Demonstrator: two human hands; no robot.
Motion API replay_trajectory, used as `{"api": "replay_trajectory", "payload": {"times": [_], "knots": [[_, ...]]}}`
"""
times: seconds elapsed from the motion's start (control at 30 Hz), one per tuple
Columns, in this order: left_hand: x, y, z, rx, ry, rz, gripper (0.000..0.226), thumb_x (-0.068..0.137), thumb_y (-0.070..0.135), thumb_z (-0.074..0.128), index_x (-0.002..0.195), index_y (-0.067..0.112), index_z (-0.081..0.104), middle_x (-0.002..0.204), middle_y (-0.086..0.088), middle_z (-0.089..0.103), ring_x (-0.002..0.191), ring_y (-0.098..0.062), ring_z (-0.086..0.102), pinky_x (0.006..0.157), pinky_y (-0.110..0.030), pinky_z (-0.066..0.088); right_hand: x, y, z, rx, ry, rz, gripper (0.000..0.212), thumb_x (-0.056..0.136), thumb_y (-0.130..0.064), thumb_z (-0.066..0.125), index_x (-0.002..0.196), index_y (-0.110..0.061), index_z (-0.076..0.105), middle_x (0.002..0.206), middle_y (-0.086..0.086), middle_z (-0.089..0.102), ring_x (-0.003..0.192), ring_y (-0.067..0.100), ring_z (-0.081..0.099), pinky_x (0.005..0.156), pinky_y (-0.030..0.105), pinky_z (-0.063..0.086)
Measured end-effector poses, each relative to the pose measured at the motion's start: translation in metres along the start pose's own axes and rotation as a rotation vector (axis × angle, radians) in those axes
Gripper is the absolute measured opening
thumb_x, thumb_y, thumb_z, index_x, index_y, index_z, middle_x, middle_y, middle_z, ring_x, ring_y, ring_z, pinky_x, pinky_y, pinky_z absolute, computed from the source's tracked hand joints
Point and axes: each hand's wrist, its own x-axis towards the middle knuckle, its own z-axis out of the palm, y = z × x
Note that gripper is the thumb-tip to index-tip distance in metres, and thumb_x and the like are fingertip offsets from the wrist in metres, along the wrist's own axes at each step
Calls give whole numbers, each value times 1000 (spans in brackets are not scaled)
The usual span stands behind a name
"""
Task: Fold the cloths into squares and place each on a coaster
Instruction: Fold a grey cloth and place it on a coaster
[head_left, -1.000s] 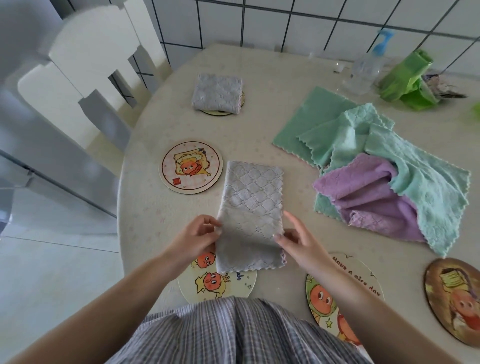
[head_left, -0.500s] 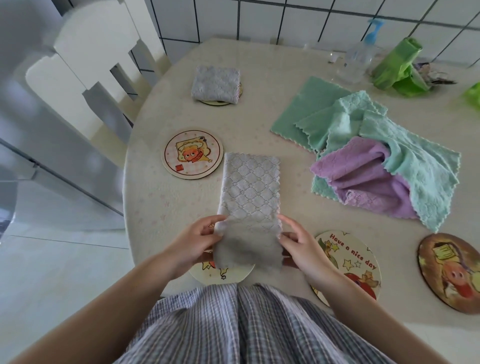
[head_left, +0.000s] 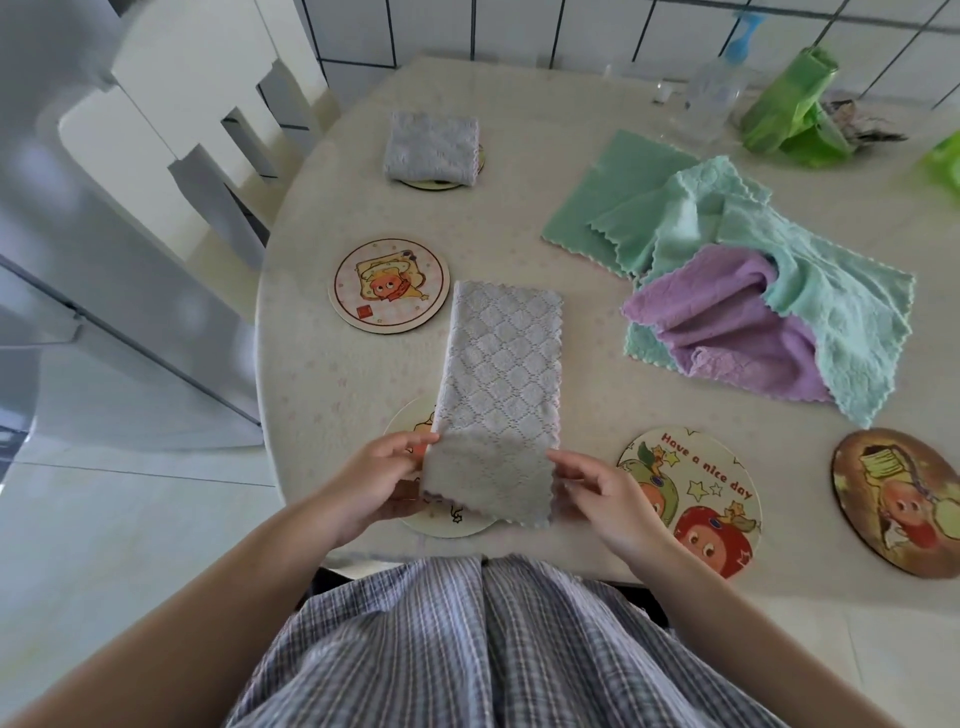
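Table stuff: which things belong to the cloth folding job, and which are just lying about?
Job: grey cloth held by left hand and right hand; folded cloth; unfolded cloths; coasters.
Lying about: spray bottle; green bag; chair.

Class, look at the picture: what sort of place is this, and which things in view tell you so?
Probably a home kitchen or dining corner: a round table against a white tiled wall, a white chair beside it, and cartoon coasters laid out.
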Motion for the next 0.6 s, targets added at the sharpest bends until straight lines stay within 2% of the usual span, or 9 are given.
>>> {"api": "replay_trajectory", "payload": {"times": [0.1,0.17,0.27,0.33,0.4,0.43,0.53,0.6], "knots": [[1,0,0,29,30,48,41,90,-10,40,109,20,61,103,-3,62,77,-13,62,61,-21,55,0,1,3,-26,58,-40,49,87,0,57,99,-47,62,100,-19,65,97,-6,59,82,8,42],[3,2,1,46,49,101,34,88,-6,52,108,18,63,105,-3,64,88,-14,64,66,-21,57,2,-1,5,-21,105,-49,42,85,-4,60,95,-45,64,98,-19,66,94,-8,59,79,7,41],[6,7,-2,129,86,180,24,83,1,63,99,19,67,102,-5,67,93,-18,65,74,-23,57,7,-8,4,2,168,-74,34,86,-7,60,89,-40,66,92,-19,67,82,-8,60,68,5,42],[9,15,-1,218,124,236,16,83,6,64,92,19,68,90,-4,70,84,-15,66,72,-22,55,13,-15,0,24,175,-98,26,88,-10,59,90,-34,67,86,-20,66,75,-8,59,63,6,42],[13,26,2,343,174,302,6,86,18,62,83,16,66,71,1,65,65,-11,60,62,-22,48,22,-23,-6,26,172,-123,19,87,-13,60,94,-29,68,87,-15,68,79,-4,59,65,11,41],[17,32,5,393,201,334,14,88,25,59,78,16,64,66,3,60,60,-9,54,60,-22,43,28,-26,-9,31,180,-143,19,86,-15,61,91,-32,67,89,-12,68,82,-1,60,66,14,40],[33,52,9,374,243,373,15,91,34,54,80,25,59,78,7,60,74,-9,56,67,-23,41,49,-39,-18,56,224,-165,19,86,-20,63,82,-38,63,89,-8,66,80,1,58,65,14,39],[49,65,8,298,239,376,11,91,33,53,88,25,59,88,2,62,86,-17,59,77,-29,47,66,-49,-26,79,231,-159,12,87,-21,63,82,-31,63,79,-11,63,67,-6,55,58,8,38]]}}
